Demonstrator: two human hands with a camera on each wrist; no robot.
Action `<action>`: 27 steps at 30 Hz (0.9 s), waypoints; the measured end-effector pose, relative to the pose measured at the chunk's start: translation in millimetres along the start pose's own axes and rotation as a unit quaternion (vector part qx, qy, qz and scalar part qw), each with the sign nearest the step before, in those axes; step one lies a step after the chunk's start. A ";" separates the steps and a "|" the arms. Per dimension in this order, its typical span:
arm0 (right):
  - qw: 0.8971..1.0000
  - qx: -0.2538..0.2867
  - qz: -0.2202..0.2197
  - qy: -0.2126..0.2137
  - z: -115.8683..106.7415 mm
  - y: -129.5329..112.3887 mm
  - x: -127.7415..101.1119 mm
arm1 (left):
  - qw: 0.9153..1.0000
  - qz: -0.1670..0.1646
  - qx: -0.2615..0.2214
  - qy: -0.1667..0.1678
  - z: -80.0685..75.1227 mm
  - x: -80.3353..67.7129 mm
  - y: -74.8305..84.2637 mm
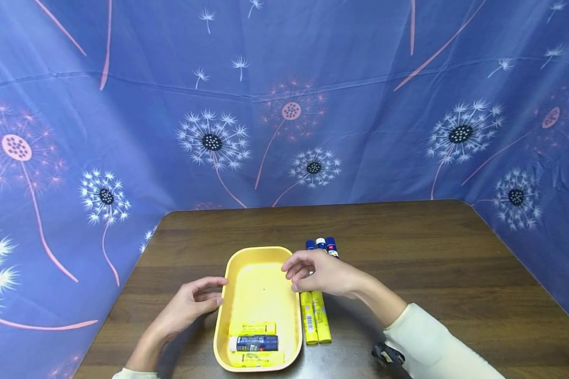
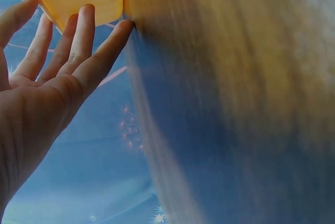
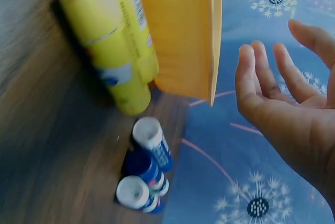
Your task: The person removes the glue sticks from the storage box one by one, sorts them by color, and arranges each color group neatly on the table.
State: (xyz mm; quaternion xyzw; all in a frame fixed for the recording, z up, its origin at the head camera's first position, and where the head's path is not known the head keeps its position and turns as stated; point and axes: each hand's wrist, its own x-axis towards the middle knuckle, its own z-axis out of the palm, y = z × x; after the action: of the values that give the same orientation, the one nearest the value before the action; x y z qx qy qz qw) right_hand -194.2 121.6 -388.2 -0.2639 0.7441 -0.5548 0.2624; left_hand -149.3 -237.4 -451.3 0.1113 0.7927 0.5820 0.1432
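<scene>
A yellow plastic tray (image 1: 258,287) lies lengthwise on the table. Across its near end are two yellow glue sticks (image 1: 258,359) with a blue glue stick (image 1: 256,343) between them. My left hand (image 1: 191,308) is at the tray's left side, fingertips right at the rim and fingers loosely spread. Over the right rim hovers my right hand (image 1: 324,273), fingers relaxed and slightly bent, nothing between them in the right wrist view. Beneath it, two more yellow glue sticks (image 3: 112,51) lie side by side along the tray's outer wall.
Beyond my right hand, three blue-and-white glue sticks (image 3: 149,169) lie grouped, partly hidden by that hand in the head view. The brown wooden table (image 1: 407,252) ends at a blue dandelion-print cloth (image 1: 369,131). A small black object (image 1: 387,353) sits by the right sleeve.
</scene>
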 end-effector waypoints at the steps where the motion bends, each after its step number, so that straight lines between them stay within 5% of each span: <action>1: 1.000 0.001 0.001 -0.010 1.9 -0.7 4.5 | 1.000 0.000 -0.001 0.000 -0.1 0.1 0.0; 13: 0.983 -0.066 -0.021 -0.167 33.6 -0.3 51.7 | 1.000 0.007 0.001 -0.004 0.5 1.0 -1.2; 27: 0.975 -0.109 0.047 -0.190 72.8 15.8 71.7 | 1.000 0.004 0.005 -0.002 0.7 0.0 -0.2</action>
State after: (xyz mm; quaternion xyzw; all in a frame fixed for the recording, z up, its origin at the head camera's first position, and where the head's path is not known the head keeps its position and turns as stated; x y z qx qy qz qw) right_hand -197.8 26.5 -428.4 -0.3563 0.7482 -0.3969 0.3947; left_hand -149.0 -236.9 -451.7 0.1163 0.7946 0.5789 0.1415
